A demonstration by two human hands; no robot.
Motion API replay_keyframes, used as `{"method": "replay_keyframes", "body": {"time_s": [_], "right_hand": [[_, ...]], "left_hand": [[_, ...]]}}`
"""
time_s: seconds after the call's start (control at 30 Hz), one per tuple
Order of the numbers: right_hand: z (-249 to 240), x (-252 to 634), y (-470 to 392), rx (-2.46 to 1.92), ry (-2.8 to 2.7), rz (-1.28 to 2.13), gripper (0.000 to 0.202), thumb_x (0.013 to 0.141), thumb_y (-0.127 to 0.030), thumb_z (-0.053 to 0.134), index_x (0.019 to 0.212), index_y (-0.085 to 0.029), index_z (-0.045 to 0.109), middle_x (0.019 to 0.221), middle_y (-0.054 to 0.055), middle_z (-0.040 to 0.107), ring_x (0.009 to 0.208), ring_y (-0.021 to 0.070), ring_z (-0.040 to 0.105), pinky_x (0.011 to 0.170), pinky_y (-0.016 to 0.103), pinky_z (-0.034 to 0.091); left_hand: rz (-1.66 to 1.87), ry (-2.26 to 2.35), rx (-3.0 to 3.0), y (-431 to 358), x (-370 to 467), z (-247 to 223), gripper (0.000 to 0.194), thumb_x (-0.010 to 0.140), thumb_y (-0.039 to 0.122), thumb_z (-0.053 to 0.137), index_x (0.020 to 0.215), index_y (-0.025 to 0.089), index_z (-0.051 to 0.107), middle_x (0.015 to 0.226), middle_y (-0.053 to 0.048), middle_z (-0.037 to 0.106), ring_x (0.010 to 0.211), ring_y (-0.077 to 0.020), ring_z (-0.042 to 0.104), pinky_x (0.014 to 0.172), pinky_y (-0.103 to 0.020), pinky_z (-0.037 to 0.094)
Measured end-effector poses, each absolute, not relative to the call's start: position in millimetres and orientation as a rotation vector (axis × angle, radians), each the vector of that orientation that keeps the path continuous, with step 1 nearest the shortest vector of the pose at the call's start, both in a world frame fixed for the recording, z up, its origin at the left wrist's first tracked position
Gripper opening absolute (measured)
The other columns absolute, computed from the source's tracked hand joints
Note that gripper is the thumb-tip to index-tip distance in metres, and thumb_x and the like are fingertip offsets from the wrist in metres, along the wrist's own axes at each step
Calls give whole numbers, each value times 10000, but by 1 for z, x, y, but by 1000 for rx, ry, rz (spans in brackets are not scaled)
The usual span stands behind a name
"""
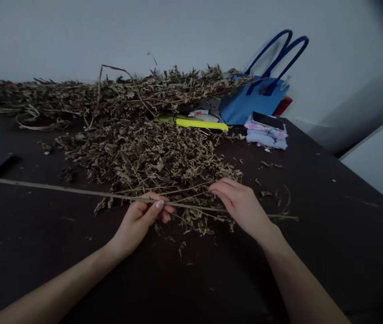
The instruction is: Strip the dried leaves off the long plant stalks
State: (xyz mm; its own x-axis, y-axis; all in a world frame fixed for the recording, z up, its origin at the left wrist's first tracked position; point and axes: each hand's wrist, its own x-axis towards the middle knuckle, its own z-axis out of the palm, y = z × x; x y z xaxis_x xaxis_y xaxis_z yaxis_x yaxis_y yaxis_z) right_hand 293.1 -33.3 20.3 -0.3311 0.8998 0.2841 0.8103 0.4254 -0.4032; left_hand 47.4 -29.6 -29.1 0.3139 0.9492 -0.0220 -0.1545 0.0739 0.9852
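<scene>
- Pinching a long dried stem point(86, 192) narrowly between thumb and fingers of the left hand point(140, 220), over the near edge of the leaf pile point(151, 153), with both stem ends reaching past its sides.
- Gripping a thin side twig point(189, 187) in the fingertips of the right hand point(242, 204), above the pile's near right edge; not making out, in this dim light, any joint with the stem.
- Probably picking side growth off the stem as the present step.
- Likely calling next for a steady left pinch and a light right-hand pull, brittle twigs probably snapping easily.
</scene>
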Motion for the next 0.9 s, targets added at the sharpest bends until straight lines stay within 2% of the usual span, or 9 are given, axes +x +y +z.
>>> {"method": "replay_keyframes", "body": {"time_s": [0.2,0.5,0.7,0.9], "right_hand": [[15,303,-27,-1495,-2173,220,262,901,-163,380,915,-177,642,888,71,621,774,165,586,701,277,453],[16,313,-25,-1571,-2193,116,253,906,-174,378,850,-174,624,784,57,598,708,164,546,656,274,415],[14,311,-24,-1611,-2172,31,237,917,-217,407,884,-187,640,813,56,632,738,178,574,673,289,418],[8,319,-17,-1569,-2169,60,223,899,-185,423,877,-167,645,846,69,618,789,184,571,724,300,449]], "left_hand": [[1016,920,1210,-29,48,-25,153,858,289,568,892,146,613,808,-50,680,613,-112,589,593,-232,476],[1021,936,1230,-28,47,-27,159,855,305,574,876,154,619,791,-36,687,592,-102,591,573,-219,460],[1022,922,1218,-29,47,-26,161,856,301,572,891,147,601,795,-49,689,604,-116,595,578,-227,470],[1029,955,1223,-27,45,-25,175,858,298,569,895,132,611,803,-64,684,596,-118,587,565,-226,470]]}}
